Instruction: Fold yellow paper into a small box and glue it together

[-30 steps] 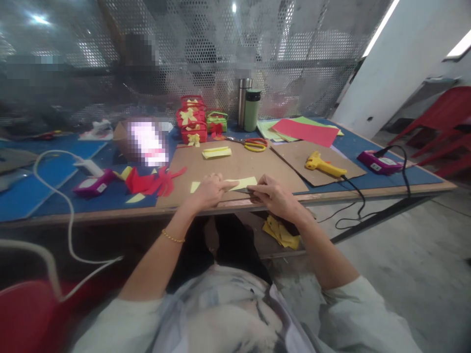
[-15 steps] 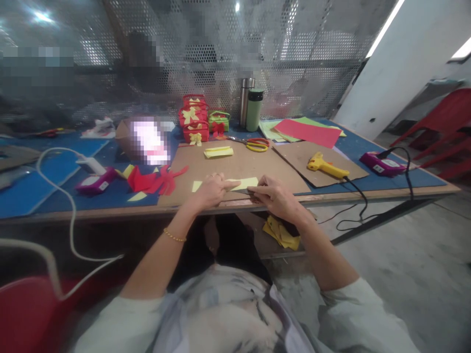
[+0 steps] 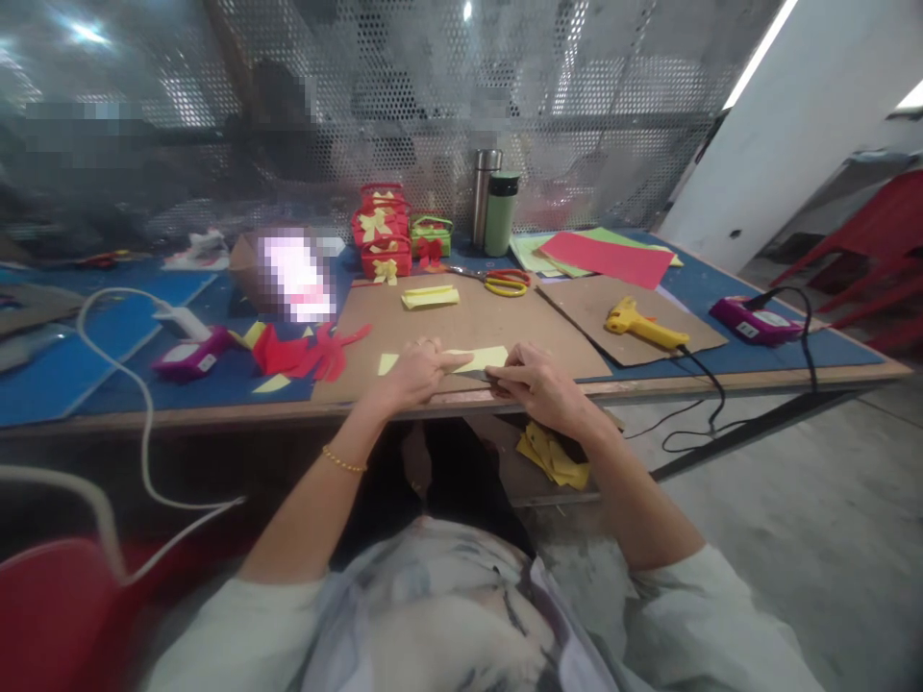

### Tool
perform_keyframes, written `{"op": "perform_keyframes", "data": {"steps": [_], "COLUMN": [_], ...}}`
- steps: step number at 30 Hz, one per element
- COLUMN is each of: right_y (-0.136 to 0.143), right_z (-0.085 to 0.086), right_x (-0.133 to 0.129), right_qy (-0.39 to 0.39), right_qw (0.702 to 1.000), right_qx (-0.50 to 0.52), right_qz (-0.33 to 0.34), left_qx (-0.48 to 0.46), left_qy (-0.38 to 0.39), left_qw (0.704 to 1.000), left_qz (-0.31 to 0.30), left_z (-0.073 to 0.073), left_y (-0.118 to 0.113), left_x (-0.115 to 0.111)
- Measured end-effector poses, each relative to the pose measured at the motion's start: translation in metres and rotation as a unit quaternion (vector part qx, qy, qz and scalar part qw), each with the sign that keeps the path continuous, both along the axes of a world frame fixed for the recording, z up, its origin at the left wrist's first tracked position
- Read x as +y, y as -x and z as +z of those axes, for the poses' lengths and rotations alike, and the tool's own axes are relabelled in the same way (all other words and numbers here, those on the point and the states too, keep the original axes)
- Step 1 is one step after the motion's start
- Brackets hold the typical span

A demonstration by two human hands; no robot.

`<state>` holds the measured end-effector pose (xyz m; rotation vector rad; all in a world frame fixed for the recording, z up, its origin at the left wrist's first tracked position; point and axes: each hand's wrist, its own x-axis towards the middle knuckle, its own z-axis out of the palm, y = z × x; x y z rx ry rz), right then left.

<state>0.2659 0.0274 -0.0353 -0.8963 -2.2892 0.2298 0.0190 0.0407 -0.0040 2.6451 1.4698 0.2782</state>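
A pale yellow paper strip [image 3: 490, 358] lies near the table's front edge. Across its left part rests my left hand [image 3: 418, 373], pressing it down with the index finger stretched along it; the other fingers partly hide the paper. At the strip's right end my right hand [image 3: 535, 384] is closed in a pinch on a thin grey blade-like tool [image 3: 476, 374], which points left along the paper's near edge. My fingers cover most of this tool, so its exact kind is unclear. Under the paper is a brown cardboard sheet [image 3: 375, 317].
Behind the strip lie folded yellow paper [image 3: 431, 297] and scissors [image 3: 507, 282]. A yellow glue gun [image 3: 645, 325] rests on cardboard at right. Red paper pieces [image 3: 292, 354] lie left. Small red baskets [image 3: 381, 231], a green bottle [image 3: 500, 216] and coloured sheets [image 3: 606, 258] stand or lie behind.
Both hands and the paper strip stay in nearly the same place. The whole view has shifted very slightly.
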Motion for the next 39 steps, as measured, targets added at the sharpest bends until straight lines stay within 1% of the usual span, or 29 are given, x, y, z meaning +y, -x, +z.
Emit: {"op": "perform_keyframes", "data": {"steps": [5, 7, 9, 12, 14, 17, 20, 23, 26, 29, 33, 39], "right_y": [0.002, 0.006, 0.009, 0.011, 0.011, 0.012, 0.012, 0.011, 0.012, 0.015, 0.019, 0.018], "right_z": [0.002, 0.002, 0.003, 0.004, 0.004, 0.003, 0.002, 0.003, 0.003, 0.001, -0.004, -0.006], "right_x": [-0.004, -0.006, -0.008, -0.008, -0.009, -0.01, -0.013, -0.016, -0.014, -0.01, -0.004, -0.003], "right_qy": [-0.007, -0.013, -0.016, -0.014, -0.01, -0.018, -0.027, -0.025, -0.016, -0.009, -0.013, -0.008], "right_qw": [1.0, 1.0, 1.0, 1.0, 1.0, 0.999, 0.998, 0.998, 0.999, 0.999, 1.0, 1.0], "right_qx": [0.0, -0.005, -0.011, -0.016, -0.017, -0.021, -0.021, -0.016, -0.013, -0.006, 0.009, 0.024], "right_qz": [-0.013, -0.018, -0.021, -0.023, -0.022, -0.033, -0.06, -0.056, -0.043, -0.03, -0.011, -0.001], "left_qx": [0.009, -0.004, -0.05, -0.127, -0.12, -0.081, -0.057, -0.054, -0.066, -0.08, -0.048, -0.016], "left_qy": [-0.007, -0.004, 0.004, 0.0, -0.042, -0.094, -0.123, -0.127, -0.12, -0.094, -0.058, -0.061], "left_qw": [1.0, 1.0, 0.999, 0.992, 0.992, 0.992, 0.991, 0.99, 0.99, 0.992, 0.997, 0.997], "left_qz": [-0.001, -0.006, -0.015, -0.012, 0.006, 0.003, 0.004, -0.005, -0.014, -0.011, -0.002, 0.037], "left_z": [-0.003, -0.002, 0.001, 0.006, 0.006, 0.003, -0.001, -0.004, -0.004, -0.005, -0.006, -0.005], "left_y": [-0.001, 0.0, 0.004, 0.019, 0.031, 0.045, 0.047, 0.042, 0.041, 0.045, 0.046, 0.038], "left_x": [0.002, 0.002, -0.001, -0.009, -0.017, -0.03, -0.041, -0.047, -0.043, -0.031, -0.019, -0.022]}}
